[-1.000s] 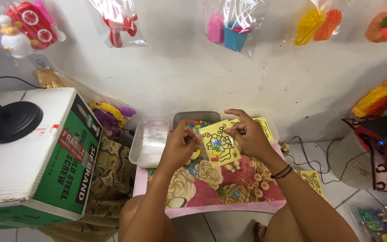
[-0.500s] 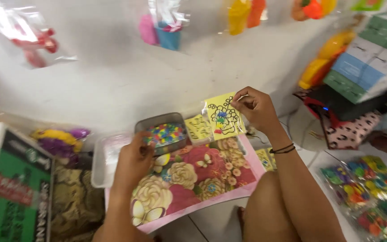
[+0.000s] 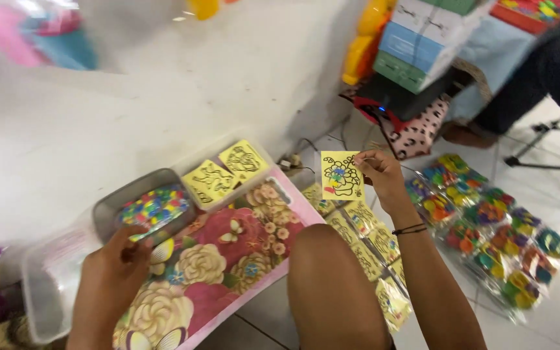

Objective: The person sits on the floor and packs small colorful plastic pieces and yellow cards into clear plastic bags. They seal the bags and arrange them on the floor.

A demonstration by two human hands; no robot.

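Since the earlier frame, the yellow card (image 3: 341, 175) has been carried off the floral board (image 3: 212, 266) and out to the right, and the view has been swung rightward. It is now held upright above the floor, pinched at its right edge by the fingers (image 3: 365, 163) of the right hand (image 3: 378, 176); a black line drawing, partly filled with colour, is shown on its face. A dark band (image 3: 409, 229) is worn on that wrist.

Below the card, a row of similar yellow cards (image 3: 371, 249) is laid on the floor beside the bent knee (image 3: 332, 285). Further right, a clear packet of colourful pieces (image 3: 494, 240) is spread on the tiles.

The left hand (image 3: 115, 275) is rested on the board at the near edge of a grey tray (image 3: 108, 207) filled with coloured beads (image 3: 153, 204); its fingers are curled, and whether anything is held cannot be told. Two more yellow cards (image 3: 228, 172) lie just beyond the tray, and a clear plastic tub (image 3: 43, 291) is set at the left.

Stacked boxes (image 3: 416, 45) and another person's leg (image 3: 539, 84) are seen at the upper right.
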